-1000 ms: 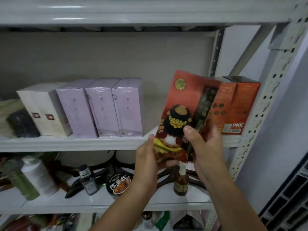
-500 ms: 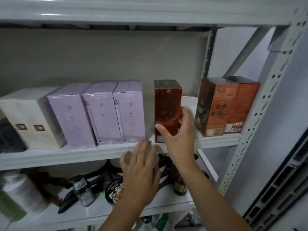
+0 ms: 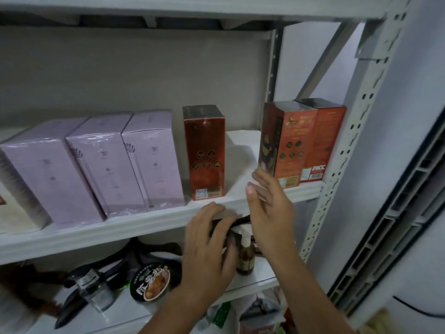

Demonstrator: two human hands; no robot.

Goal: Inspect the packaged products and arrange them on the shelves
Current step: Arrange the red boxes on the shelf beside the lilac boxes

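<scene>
1. The red box is standing upright on the middle shelf, close to its front edge, and neither hand is touching it.
2. The right hand is hovering just below and to the right of that box, in front of the shelf's edge. Its grip is lying open, with the fingers straight and close together, holding nothing.
3. The left hand is hovering lower, right under the box and in front of the shelf's edge. Its grip is open too, with the fingers loosely spread and slightly bent, holding nothing.
4. Three purple boxes are standing side by side to the left of the red box, the nearest one just beside it.
5. Two matching boxes are standing at the right end of the same shelf, touching each other, next to the perforated post. The right fingertips are overlapping the nearer one's lower corner; whether they are touching it cannot be told.
6. On the lower shelf a brown bottle with a white top is showing between the two hands. A round food bowl and a small clear bottle are lying further left.
</scene>
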